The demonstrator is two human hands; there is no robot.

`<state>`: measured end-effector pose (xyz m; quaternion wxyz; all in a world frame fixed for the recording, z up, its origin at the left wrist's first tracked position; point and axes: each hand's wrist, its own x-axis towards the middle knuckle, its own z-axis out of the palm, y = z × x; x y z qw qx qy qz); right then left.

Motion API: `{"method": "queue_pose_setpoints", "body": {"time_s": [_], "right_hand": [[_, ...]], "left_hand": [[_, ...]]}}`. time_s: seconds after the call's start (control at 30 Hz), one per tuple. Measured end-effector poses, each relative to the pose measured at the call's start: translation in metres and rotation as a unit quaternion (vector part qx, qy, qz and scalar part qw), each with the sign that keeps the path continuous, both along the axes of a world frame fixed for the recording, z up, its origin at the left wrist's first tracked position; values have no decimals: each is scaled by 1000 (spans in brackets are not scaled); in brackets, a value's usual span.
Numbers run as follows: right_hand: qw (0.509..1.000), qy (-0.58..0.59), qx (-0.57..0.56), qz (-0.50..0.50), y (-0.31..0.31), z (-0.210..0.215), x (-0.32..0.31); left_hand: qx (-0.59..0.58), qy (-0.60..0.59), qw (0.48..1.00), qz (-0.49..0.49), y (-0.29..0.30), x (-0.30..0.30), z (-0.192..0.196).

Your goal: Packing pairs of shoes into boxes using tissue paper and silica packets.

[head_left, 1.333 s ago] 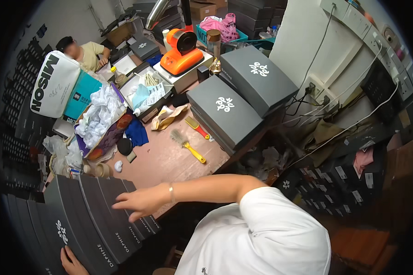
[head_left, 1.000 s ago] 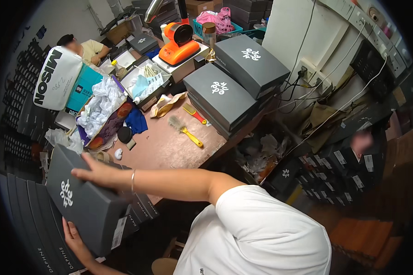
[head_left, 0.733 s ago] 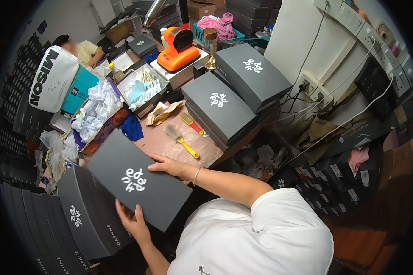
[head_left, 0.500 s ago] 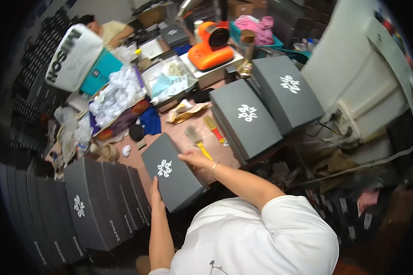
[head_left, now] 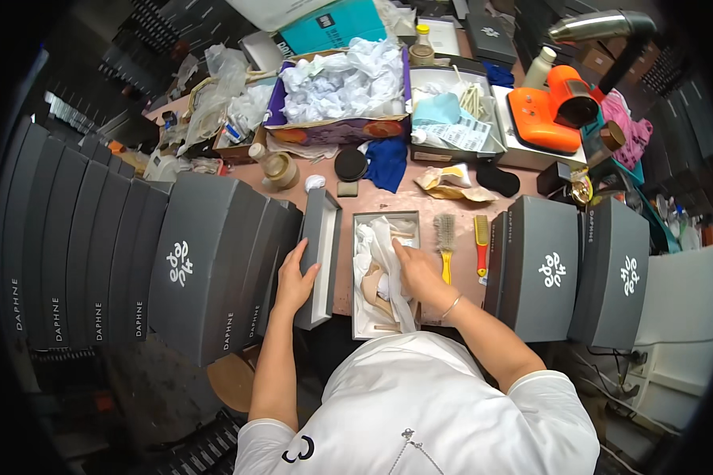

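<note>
The open shoe box (head_left: 356, 273) sits on the pink tabletop (head_left: 343, 288) right in front of the person, and inside it a beige shoe (head_left: 375, 286) lies in white tissue (head_left: 385, 234), with what looks like a slim heel showing near the box's far end. Just left of the box, the grey lid (head_left: 323, 265) stands up on its long side; the left hand (head_left: 295, 286) has fingers and thumb spread against its outer side, though whether it pinches the lid or only steadies it I cannot tell. The right hand (head_left: 421, 279) reaches over the box's right wall with its fingertips at the tissue, and any pinch there is hidden. Right of the box lie a yellow-handled brush (head_left: 446, 241) and, beyond that, a red-handled brush (head_left: 482, 244). The lid looks light and fairly stiff, best held by its long walls, since pressing the flat panel might bow it. The tissue should be soft and easily torn, so an edge is the place to lift it. The shoe seems light, with a smooth, scuffable upper; gripping its body rather than the thin heel looks kinder.
</note>
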<state>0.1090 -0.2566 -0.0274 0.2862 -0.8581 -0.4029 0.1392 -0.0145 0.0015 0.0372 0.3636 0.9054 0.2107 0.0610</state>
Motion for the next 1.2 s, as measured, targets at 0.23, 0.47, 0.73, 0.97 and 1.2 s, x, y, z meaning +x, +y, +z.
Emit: {"method": "queue_pose_setpoints", "body": {"time_s": [0.23,0.47,0.73,0.97,1.2], "right_hand": [[973,-84,-211,31,40,-32,41],[982,-61,-178,15,38,-32,45],[926,303,213,-71,8,57,78],[979,8,206,-9,16,77,15],[989,13,126,80,3,106,-15]], "left_hand": [[225,-11,965,-137,-33,55,10],[170,78,938,-291,-116,9,-72],[-528,-60,845,63,-96,17,-31],[-817,-95,558,107,-119,31,-16],[-780,-56,606,146,-120,24,-4]]}}
